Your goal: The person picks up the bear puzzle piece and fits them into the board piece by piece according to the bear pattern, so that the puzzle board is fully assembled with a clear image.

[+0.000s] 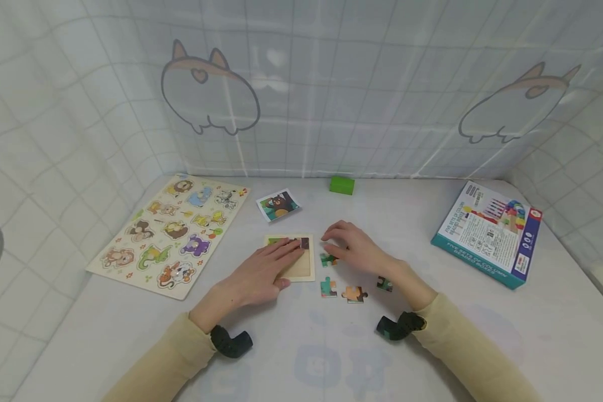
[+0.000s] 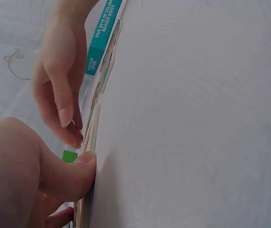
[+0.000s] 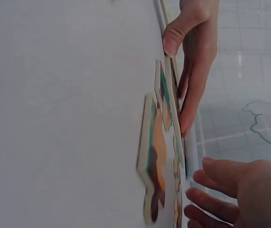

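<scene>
**Close Quarters Invited a Knock or a Jam**

The left hand point(image 1: 261, 273) lay across the wooden tray point(image 1: 305, 271) on the desk point(image 1: 281, 340), its fingers stretched flat over the upper part and its thumb at the near rim; it pressed rather than clasped. It hid much of the inside, where green and dark picture parts point(image 1: 304, 244) showed along the far edge. If that pressure slackened or pushed sideways, the tray could skid or pivot, and whatever lay inside might shift.

The right hand point(image 1: 358, 250) hung just right of the tray, fingers loosely bent and apart, with nothing visible in its grasp. Beside its fingertips sat a green-and-orange piece point(image 1: 326, 260); so low and flat a thing offered little edge, and a hurried pinch would probably slide or flip it. Nearer the person lay a teal piece point(image 1: 328, 288) and an orange piece point(image 1: 354, 294), close together. A dark green piece point(image 1: 384, 283) lay beside the right forearm point(image 1: 414, 285), which could sweep it aside if drawn back low.

Orientation was the other hazard: the picture card point(image 1: 278, 205) lay beyond the tray at an angle, so matching against it could mislead, and a piece forced in askew would likely jam.
</scene>
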The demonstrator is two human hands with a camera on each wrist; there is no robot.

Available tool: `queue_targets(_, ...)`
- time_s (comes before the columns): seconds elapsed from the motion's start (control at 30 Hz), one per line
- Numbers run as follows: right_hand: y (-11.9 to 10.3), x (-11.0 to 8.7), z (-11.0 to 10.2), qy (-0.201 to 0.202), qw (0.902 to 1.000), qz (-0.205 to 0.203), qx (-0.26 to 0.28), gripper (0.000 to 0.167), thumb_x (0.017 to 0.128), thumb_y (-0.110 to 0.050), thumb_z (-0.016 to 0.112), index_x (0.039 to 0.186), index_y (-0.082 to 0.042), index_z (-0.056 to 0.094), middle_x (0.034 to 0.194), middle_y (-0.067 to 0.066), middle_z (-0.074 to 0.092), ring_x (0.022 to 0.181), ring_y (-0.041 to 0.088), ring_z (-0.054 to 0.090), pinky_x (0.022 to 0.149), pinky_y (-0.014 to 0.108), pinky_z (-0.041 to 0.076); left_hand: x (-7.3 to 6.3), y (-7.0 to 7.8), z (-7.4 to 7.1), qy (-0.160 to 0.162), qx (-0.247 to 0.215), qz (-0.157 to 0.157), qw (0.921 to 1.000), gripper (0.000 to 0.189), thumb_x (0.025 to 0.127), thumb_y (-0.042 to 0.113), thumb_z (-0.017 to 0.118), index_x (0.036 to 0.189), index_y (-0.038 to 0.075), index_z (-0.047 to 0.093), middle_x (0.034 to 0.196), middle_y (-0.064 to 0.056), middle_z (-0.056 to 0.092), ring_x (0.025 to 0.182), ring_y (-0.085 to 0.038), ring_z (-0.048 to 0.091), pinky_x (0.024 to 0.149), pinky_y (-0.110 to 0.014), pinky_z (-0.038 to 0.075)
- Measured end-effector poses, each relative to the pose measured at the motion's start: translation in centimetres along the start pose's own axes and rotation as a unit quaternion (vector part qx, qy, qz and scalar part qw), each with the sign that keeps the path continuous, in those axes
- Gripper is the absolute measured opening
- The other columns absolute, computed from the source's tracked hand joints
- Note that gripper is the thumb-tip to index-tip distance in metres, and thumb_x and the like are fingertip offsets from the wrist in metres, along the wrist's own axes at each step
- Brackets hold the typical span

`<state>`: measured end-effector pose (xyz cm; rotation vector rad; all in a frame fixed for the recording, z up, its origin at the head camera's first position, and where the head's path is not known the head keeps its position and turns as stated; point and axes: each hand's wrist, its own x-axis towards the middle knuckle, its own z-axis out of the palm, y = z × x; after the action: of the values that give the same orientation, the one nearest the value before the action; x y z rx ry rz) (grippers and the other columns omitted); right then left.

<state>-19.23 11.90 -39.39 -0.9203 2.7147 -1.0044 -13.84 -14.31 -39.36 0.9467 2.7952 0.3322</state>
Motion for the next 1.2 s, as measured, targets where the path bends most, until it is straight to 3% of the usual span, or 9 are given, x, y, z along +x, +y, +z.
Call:
queue_targets(0.3, 1.2, -1.7, -0.3, -0.006, 0.9991, -0.042, 0.002, 0.019, 0.094, -0.019, 0.071, 0.111, -0.01, 0.071, 0.125, 0.007, 0.06, 0.098, 0.022, 0.052, 0.077, 0.031, 0.048, 0.0, 0.2, 0.1, 0.005, 0.002, 0.003, 1.0, 0.066, 0.1, 0.023, 0.057, 0.159, 0.013, 0.029, 0.166, -0.003, 0.024, 0.154, -0.029, 0.015, 0.123, -0.055, 0.023)
queue_targets(0.57, 1.3, -1.9, -0.4, -0.02, 0.9991, -0.036, 0.005, 0.019, 0.092, -0.022, 0.075, 0.108, -0.012, 0.071, 0.131, 0.007, 0.057, 0.115, 0.024, 0.052, 0.089, 0.038, 0.048, -0.2, 0.2, 0.2, -0.004, -0.024, -0.016, 0.9996, 0.065, 0.101, 0.021, 0.055, 0.16, 0.016, 0.026, 0.167, -0.004, 0.022, 0.155, -0.027, 0.011, 0.124, -0.055, 0.02)
queue_targets(0.9, 1.5, -1.9, 0.1, -0.005, 0.9985, -0.054, -0.004, 0.017, 0.091, -0.018, 0.075, 0.104, -0.009, 0.069, 0.129, 0.009, 0.057, 0.115, 0.024, 0.051, 0.09, 0.037, 0.048, -0.6, 0.1, 0.4, 0.02, -0.017, -0.003, 0.9997, 0.064, 0.1, 0.022, 0.056, 0.157, 0.009, 0.03, 0.166, -0.009, 0.022, 0.155, -0.03, 0.011, 0.125, -0.048, 0.019)
queue_targets(1.07, 1.7, -1.9, 0.2, -0.002, 0.9966, -0.078, -0.027, 0.017, 0.092, -0.019, 0.074, 0.103, -0.008, 0.067, 0.129, 0.01, 0.057, 0.112, 0.022, 0.053, 0.088, 0.035, 0.05, -1.5, -0.2, 0.3, 0.039, -0.028, -0.009, 0.9988, 0.067, 0.101, 0.031, 0.057, 0.156, 0.005, 0.031, 0.165, -0.012, 0.024, 0.153, -0.032, 0.018, 0.124, -0.047, 0.023)
queue_targets(1.2, 1.7, -1.9, 0.2, 0.001, 0.9953, -0.09, -0.034, 0.017, 0.092, -0.018, 0.074, 0.103, -0.007, 0.066, 0.129, 0.011, 0.056, 0.111, 0.022, 0.053, 0.088, 0.034, 0.05, -2.6, -0.8, -0.1, 0.034, -0.049, -0.029, 0.9978, 0.069, 0.1, 0.031, 0.058, 0.157, 0.004, 0.029, 0.165, -0.011, 0.023, 0.153, -0.032, 0.02, 0.123, -0.048, 0.025)
